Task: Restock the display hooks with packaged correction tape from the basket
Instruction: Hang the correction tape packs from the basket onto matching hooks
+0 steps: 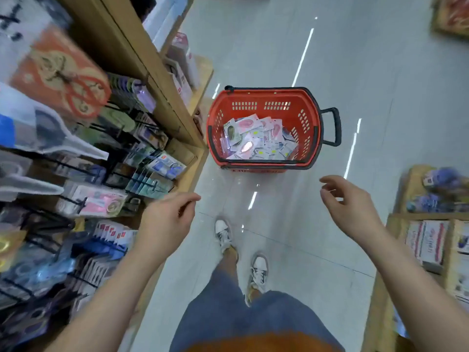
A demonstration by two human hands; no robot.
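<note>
Standing on pale glossy floor tiles, the red basket holds packaged correction tape beside wooden shelving with display hooks; left hand and right hand hover loosely open, empty.

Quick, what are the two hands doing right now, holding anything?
Left hand: empty, fingers loosely curled, near the display hooks.
Right hand: open, empty, fingers spread, short of the red plastic basket.

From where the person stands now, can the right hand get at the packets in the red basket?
Probably yes. The right hand is empty, nothing lies between it and the open-topped basket, and the packets lie uncovered inside.
</note>
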